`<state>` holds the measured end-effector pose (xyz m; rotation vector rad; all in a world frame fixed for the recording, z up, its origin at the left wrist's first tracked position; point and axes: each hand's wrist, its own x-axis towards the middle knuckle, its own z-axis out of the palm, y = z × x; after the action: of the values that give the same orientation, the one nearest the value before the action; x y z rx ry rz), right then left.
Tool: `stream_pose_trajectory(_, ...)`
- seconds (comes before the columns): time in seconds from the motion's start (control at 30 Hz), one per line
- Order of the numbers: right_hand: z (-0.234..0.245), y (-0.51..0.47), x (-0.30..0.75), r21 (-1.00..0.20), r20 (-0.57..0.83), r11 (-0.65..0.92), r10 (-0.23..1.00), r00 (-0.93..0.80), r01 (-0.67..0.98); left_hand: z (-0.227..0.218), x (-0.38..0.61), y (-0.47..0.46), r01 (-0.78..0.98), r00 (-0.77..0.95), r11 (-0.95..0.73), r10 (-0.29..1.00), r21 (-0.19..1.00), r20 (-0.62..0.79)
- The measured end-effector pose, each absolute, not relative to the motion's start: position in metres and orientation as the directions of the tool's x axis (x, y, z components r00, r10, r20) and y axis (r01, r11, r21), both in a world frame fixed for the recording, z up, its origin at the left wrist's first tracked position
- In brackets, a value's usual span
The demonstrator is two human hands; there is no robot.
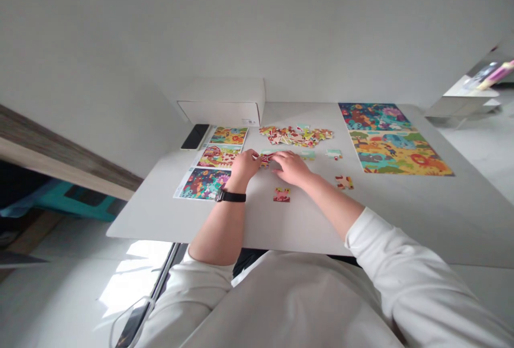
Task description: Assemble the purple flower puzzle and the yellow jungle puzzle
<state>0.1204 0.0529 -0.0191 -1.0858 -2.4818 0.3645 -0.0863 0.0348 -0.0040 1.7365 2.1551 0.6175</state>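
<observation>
Both my hands meet over red barn puzzle pieces [265,159] at the middle of the table. From the left, my left hand [244,167], with a black watch on its wrist, pinches the pieces' left edge. My right hand [292,167] has its fingertips closed on the right edge. Fingers partly hide the join, so I cannot tell whether the pieces interlock. Just beyond my right hand is a pale green puzzle piece [308,154], with another light piece [334,153] farther right. A pink-animal piece [281,194] lies nearer to me, and a brown-and-white piece [344,182] sits right of my forearm.
A pile of loose puzzle pieces [295,136] lies behind my hands. At left are a picture sheet [194,164] and a phone [195,137], with a white box [220,112] behind. Two finished-looking pictures [395,147] lie at right. A wall bounds the table's back.
</observation>
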Motion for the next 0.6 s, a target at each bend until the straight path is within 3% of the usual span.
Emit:
stream_pose_trajectory(0.13,-0.034,0.053,0.116,-0.398,0.326,0.691,0.721,-0.611,0.604,-0.006,-0.084,0.034,0.852,-0.206,0.156,0.977,0.499,0.047)
stream_pose_trajectory(0.6,-0.038,0.051,0.117,-0.361,0.314,0.717,0.695,-0.647,0.596,-0.006,-0.078,0.033,0.897,-0.21,0.177,0.977,0.405,0.038)
